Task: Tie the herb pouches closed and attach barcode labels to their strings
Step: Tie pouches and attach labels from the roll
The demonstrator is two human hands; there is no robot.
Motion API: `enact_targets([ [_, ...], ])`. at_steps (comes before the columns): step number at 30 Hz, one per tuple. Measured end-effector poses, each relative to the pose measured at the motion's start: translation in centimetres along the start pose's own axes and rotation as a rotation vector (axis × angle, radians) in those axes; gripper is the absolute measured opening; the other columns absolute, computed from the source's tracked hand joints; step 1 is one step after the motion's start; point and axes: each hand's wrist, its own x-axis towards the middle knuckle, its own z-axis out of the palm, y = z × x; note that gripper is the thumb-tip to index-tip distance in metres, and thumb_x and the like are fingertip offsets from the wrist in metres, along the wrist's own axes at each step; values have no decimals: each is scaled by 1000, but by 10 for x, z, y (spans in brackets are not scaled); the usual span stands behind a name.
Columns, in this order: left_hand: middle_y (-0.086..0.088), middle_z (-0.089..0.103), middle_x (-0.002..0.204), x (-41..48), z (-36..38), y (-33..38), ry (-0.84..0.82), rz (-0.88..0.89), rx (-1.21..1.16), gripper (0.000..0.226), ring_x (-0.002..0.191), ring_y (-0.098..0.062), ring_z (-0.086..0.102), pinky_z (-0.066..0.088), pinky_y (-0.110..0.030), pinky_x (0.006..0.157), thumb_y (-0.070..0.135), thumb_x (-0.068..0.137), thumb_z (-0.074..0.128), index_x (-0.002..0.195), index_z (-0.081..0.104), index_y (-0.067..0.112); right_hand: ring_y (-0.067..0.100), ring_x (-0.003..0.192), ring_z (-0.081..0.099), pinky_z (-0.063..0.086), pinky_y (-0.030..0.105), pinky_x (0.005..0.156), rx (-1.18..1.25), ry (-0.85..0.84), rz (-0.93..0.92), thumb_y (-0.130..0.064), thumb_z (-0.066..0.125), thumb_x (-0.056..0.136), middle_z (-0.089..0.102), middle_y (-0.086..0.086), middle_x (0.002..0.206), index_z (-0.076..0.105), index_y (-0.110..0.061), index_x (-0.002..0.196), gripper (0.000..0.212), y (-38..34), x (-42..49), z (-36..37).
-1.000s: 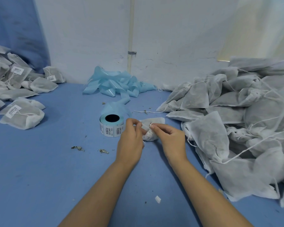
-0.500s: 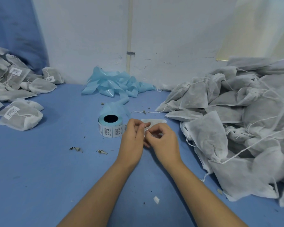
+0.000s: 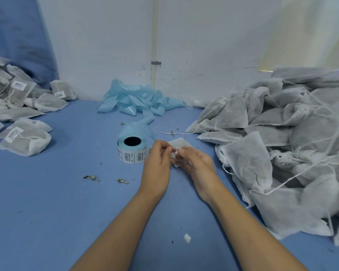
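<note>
Both hands meet at the centre of the blue surface [image 3: 47, 192], working on one small herb pouch [image 3: 181, 144] that lies just past the fingertips, touching them. The left hand [image 3: 157, 165] has its grip curled, thumb and forefinger pinching the pouch's white string [image 3: 177, 150] at the gathered neck. The right hand [image 3: 199, 165] pinches the same string from the other side, its fingers bent over the pouch's near edge; a small knot or loop shows between the two hands.

At 9 o'clock from the hands, just beside the left knuckles, a roll of barcode labels [image 3: 131, 149] stands on its side with the dark core facing up and printed labels visible round its wall. Its pale blue backing strip runs toward 12 o'clock into a crumpled heap of spent backing tape [image 3: 141, 100] against the white wall [image 3: 204, 45].

At 3 o'clock a large pile of untied pouches [image 3: 282, 143] with loose strings fills the right side. At 9 to 10 o'clock, well apart, lie finished pouches [image 3: 24, 141] bearing labels. Bits of dried herb [image 3: 90, 177] lie scattered at 8 o'clock, and a small white scrap [image 3: 187, 238] sits between the forearms at 6 o'clock.
</note>
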Motion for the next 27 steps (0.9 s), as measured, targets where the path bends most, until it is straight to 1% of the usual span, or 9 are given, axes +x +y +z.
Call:
enact_targets([
  [3, 3, 58, 76, 0, 0, 0, -10, 11, 49, 13, 61, 2, 54, 42, -12, 61, 11, 99, 46, 87, 50, 16, 13, 64, 59, 47, 27, 75, 46, 15, 13, -3, 57, 88, 64, 2, 67, 65, -6, 75, 15, 1, 1, 0],
  [6, 6, 60, 80, -1, 0, -1, -40, 20, 123, 13, 70, -12, 58, 45, -26, 68, 16, 98, 48, 87, 52, 19, 9, 65, 58, 46, 25, 75, 124, 57, 27, -4, 56, 89, 63, -1, 67, 63, -8, 77, 15, 0, 2, -2],
  [8, 8, 60, 80, -2, 0, -1, -56, 32, 169, 11, 73, -10, 55, 45, -29, 70, 17, 98, 49, 89, 54, 17, 9, 68, 58, 47, 22, 72, 197, 100, 48, -4, 57, 89, 63, -1, 72, 63, -8, 81, 10, 0, 4, -5],
  [11, 10, 61, 81, -2, 0, -1, -58, 51, 205, 10, 77, -7, 54, 44, -30, 73, 17, 97, 50, 89, 56, 15, 9, 68, 57, 49, 18, 67, 297, 153, 84, -6, 59, 88, 62, 0, 77, 63, -9, 87, 5, -1, 6, -8],
  [16, 6, 63, 84, -2, 0, -1, -43, 31, 239, 10, 84, -13, 57, 45, -31, 77, 16, 97, 51, 88, 57, 15, 7, 63, 56, 49, 16, 63, 382, 177, 98, -8, 59, 88, 62, -5, 70, 64, -14, 76, 14, -2, 7, -11],
  [20, 7, 62, 84, 0, 0, -4, -24, 22, 251, 10, 82, -10, 56, 40, -14, 71, 13, 96, 51, 88, 57, 14, 6, 62, 55, 48, 16, 63, 399, 184, 106, -7, 59, 88, 62, -5, 71, 64, -14, 76, 14, -2, 7, -11],
  [22, 7, 61, 83, 0, 1, -4, -21, 21, 254, 10, 81, -8, 55, 38, -10, 69, 13, 96, 52, 88, 58, 14, 6, 63, 55, 47, 18, 65, 414, 187, 104, -8, 59, 88, 61, -5, 70, 63, -13, 78, 12, -2, 7, -12],
  [25, 7, 63, 85, 0, 1, -6, -23, -4, 276, 9, 82, -10, 56, 43, -21, 74, 15, 95, 53, 88, 59, 16, 7, 65, 54, 46, 19, 68, 432, 167, 99, -9, 59, 87, 61, -6, 71, 61, -13, 82, 7, -2, 7, -13],
  [27, 8, 64, 90, 1, -1, -7, -23, -24, 278, 9, 87, -11, 57, 45, -27, 77, 15, 94, 53, 92, 61, 19, 7, 66, 54, 46, 19, 68, 435, 134, 112, -12, 62, 81, 61, -6, 71, 60, -14, 83, 3, -2, 7, -13],
])
